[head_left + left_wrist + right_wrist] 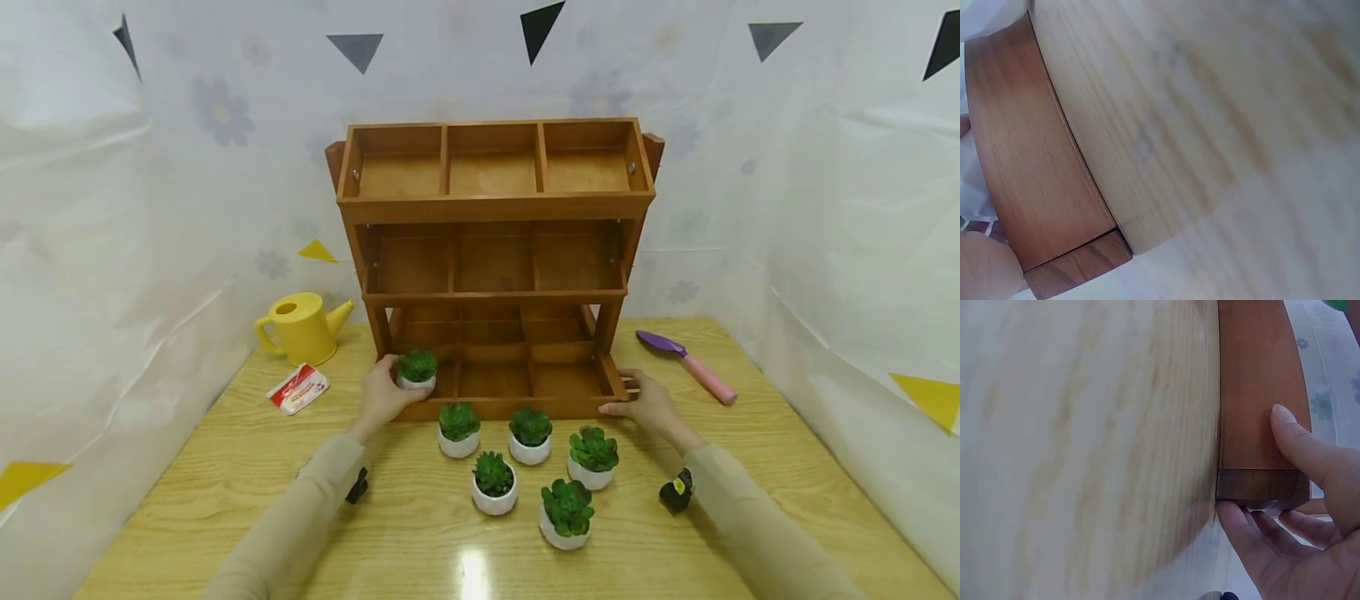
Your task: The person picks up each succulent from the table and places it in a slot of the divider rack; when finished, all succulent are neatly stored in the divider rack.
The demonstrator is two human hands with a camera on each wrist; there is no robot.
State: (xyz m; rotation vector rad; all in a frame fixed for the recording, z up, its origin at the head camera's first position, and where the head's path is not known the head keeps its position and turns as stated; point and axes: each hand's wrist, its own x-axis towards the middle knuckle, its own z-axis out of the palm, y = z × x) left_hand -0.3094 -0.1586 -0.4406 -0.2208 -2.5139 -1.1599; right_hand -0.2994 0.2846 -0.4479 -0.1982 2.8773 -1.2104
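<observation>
In the head view we see a wooden shelf [493, 297] standing on a wood-grain table [408, 542], flower-printed sheeting [720, 200] behind it. The left hand [380, 398] pinches a potted succulent [417, 367] at the shelf's bottom-left compartment.

From the left wrist, we find the table blurred beside the shelf's board.

From the right wrist, the right hand [1310, 519] grips the shelf's end, thumb on its face.

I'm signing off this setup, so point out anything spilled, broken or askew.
Nothing stands out: the wooden shelf stands upright, the five potted plants on the table sit on their bases, and the yellow watering can is upright. No spill or damage shows.
</observation>
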